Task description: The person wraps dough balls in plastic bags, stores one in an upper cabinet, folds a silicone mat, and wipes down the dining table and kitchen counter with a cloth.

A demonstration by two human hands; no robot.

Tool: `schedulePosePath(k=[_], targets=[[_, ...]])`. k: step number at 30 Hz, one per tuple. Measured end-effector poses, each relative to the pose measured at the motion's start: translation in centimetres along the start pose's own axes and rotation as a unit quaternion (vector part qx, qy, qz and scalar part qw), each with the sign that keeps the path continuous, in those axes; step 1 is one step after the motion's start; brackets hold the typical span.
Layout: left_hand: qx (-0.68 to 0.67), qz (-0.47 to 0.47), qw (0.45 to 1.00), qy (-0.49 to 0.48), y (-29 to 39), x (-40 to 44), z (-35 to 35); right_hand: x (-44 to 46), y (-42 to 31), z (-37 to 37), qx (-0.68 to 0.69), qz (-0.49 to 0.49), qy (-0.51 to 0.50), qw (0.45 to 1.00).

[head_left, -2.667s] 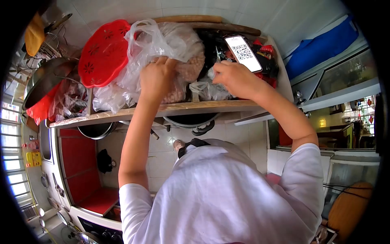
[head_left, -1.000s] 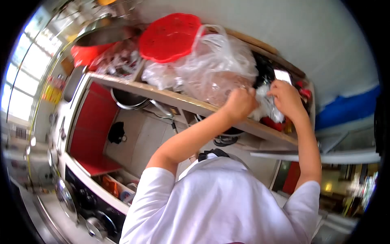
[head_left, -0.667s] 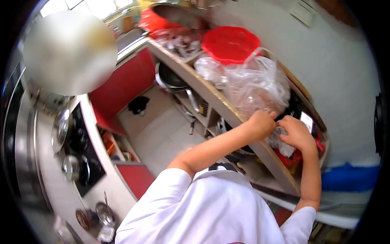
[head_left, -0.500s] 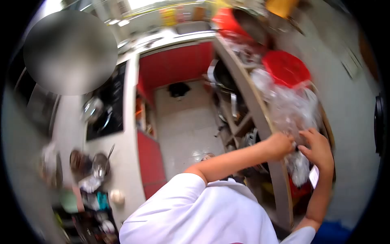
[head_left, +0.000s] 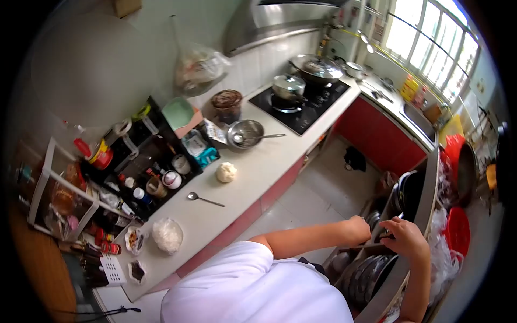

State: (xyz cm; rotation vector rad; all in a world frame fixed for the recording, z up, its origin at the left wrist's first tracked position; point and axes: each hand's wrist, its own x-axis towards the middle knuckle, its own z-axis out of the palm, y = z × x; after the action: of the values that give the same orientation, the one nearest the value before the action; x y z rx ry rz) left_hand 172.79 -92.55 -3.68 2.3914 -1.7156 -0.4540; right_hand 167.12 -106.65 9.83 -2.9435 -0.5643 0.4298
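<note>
My left hand [head_left: 357, 231] is closed in a fist over the open shelf unit, and whatever it may grip is hidden. Close to its right, my right hand [head_left: 407, 238] has its thumb and fingers bent toward each other around a small dark gap; what sits there is too small to name. Under the hands are stacked metal pans [head_left: 369, 274] in the shelf. Crumpled clear plastic bags [head_left: 442, 258] lie along the unit's top, right of my right hand. Across the aisle, a pale dough-like ball [head_left: 226, 172] and a metal spoon [head_left: 205, 199] rest on the counter [head_left: 253, 180].
A metal bowl [head_left: 245, 132] with a utensil in it stands on the counter, near a bag of white stuff [head_left: 167, 236]. Pots [head_left: 288, 87] stand on the black stove [head_left: 301, 116]. A red plastic basin [head_left: 458, 230] lies beside the bags. Something black [head_left: 354, 159] is on the floor.
The view has swung left toward the counter. My hands have moved away from the plastic bags to over the shelf's open side, and a gap remains between them.
</note>
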Motion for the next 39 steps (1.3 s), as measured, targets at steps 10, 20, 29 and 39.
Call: schedulePosePath(k=[10,20,29,39], targets=[[-0.025,-0.112,0.992,0.046,-6.1,-14.0,-1.5,11.0,-7.9,-0.3,-0.012,-0.104,-0.012,0.994],[-0.006,-0.282,0.940,0.193,-9.7,-27.8,-2.8,19.0,-16.5,1.0,-0.035,-0.255,-0.110,0.960],[0.181,-0.433,0.807,0.359,-4.2,-41.6,-5.6,23.7,-24.1,-2.6,-0.040,-0.431,-0.110,0.895],[0.393,-0.615,0.476,0.490,12.0,-59.3,-13.3,23.8,-30.5,-6.4,-0.096,-0.541,-0.041,0.835]])
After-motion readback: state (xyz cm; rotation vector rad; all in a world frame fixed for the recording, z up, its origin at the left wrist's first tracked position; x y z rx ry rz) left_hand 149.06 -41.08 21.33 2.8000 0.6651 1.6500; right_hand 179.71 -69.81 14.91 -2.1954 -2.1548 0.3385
